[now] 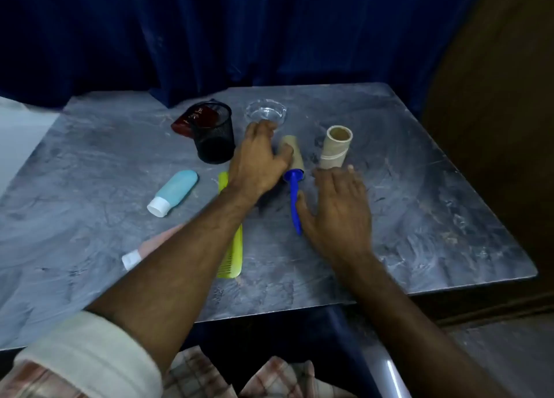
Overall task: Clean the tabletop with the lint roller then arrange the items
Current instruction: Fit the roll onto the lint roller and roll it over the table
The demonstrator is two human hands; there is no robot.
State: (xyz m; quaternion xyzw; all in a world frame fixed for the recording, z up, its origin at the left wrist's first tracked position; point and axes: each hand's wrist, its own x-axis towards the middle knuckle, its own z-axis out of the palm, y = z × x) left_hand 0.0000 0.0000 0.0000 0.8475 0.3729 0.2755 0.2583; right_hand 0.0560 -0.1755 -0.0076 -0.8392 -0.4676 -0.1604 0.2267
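Note:
The lint roller lies on the grey marble tabletop (419, 205). Its tan roll (296, 154) points away from me and its blue handle (293, 199) points toward me. My left hand (257, 163) hovers palm down just left of the roll, with the thumb touching it and the fingers reaching toward a glass dish (266, 112). Over the handle's near end my right hand (338, 205) is spread flat, its thumb against the handle. Neither hand is closed around anything.
A tan cardboard tube (335, 150) stands upright to the right of the roller. A black mesh cup (214, 139) holds a dark red item (196, 118). A light blue bottle (175, 191), a yellow-green comb (232, 256) and a pink tube (150, 246) lie at left. Blue curtain behind.

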